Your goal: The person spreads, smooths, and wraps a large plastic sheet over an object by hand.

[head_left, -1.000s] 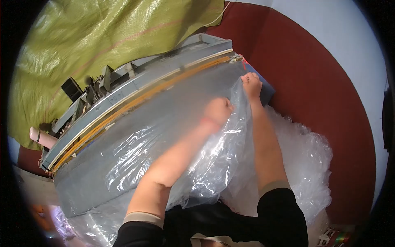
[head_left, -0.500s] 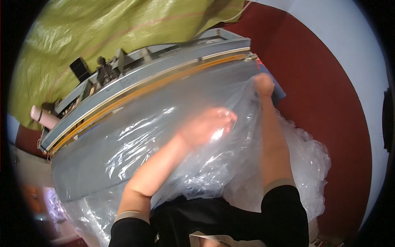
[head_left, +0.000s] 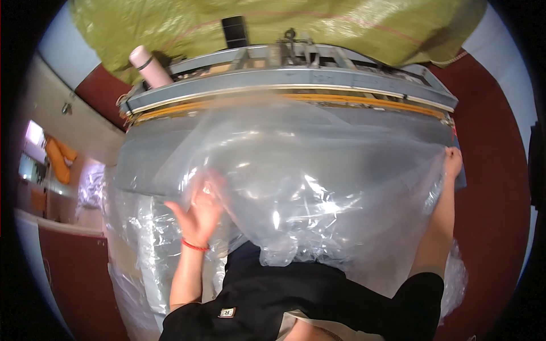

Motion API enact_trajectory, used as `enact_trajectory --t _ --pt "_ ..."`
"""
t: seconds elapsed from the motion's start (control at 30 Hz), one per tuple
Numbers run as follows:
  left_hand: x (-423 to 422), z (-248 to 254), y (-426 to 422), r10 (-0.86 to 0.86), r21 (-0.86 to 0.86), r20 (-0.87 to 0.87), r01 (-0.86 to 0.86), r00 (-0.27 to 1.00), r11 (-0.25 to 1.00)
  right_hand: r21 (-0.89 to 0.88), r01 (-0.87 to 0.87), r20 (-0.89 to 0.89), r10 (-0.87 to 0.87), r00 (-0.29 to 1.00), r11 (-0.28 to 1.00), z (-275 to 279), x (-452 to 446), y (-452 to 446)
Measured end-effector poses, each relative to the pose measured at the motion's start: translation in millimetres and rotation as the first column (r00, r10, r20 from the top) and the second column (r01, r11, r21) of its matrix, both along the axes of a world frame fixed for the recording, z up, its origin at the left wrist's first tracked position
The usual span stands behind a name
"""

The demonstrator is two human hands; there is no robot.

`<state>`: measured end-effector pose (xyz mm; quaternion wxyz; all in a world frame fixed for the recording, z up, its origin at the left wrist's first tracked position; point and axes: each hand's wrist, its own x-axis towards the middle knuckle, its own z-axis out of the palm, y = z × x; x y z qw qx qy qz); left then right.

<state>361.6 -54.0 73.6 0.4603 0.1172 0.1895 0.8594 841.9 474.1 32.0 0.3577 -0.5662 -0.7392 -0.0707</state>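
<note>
A large sheet of clear plastic film billows over a grey work surface in front of me. At its right side, my right hand pinches the film's edge near the surface's far right corner. My left hand, with a red band at the wrist, is open on the left. Its thumb is spread, and the film covers its fingertips in part. Whether the left palm presses against the film, I cannot tell. Crumpled film gathers at my waist.
Along the back runs a grey metal frame with an orange strip. A pink bottle and a black box stand there. Yellow-green sheeting hangs behind. More clear plastic lies at left.
My view has swung left. The left hand has moved left, away from the right hand, and its fingers have spread. The film now bulges upward between them, while my right hand keeps its edge.
</note>
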Motion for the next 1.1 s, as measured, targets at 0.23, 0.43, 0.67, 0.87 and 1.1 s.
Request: enact_trajectory --t 0.23,0.43,0.67,0.87,1.1 --pt "44.4 80.1 -8.4 0.065 -0.202 -0.492 -0.187 0.868 0.961 -0.032 -0.005 0.000 0.005 1.000 0.999 -5.7 5.4 7.8" --pt "-26.6 40.2 -38.8 0.363 -0.430 -0.409 -0.527 0.837 0.733 -0.046 -0.003 -0.019 0.002 1.000 0.999 -7.8 7.0 10.2" --pt "-23.6 -64.3 -95.2 0.305 -0.788 -0.348 -0.452 0.887 0.417 -0.043 -0.016 0.002 0.016 1.000 0.999 -8.3 8.5 9.8" --pt "-33.6 -88.7 -113.9 -0.046 -0.729 -0.674 -0.655 0.737 0.199 -0.084 -0.022 -0.049 0.018 0.999 0.996 -5.9 7.0 9.2" --pt "-61.5 20.3 -18.3 -0.451 0.091 -0.789 -0.805 -0.418 0.587 -0.076 -0.017 -0.120 0.008 0.993 0.997 -9.7 8.5 12.3"
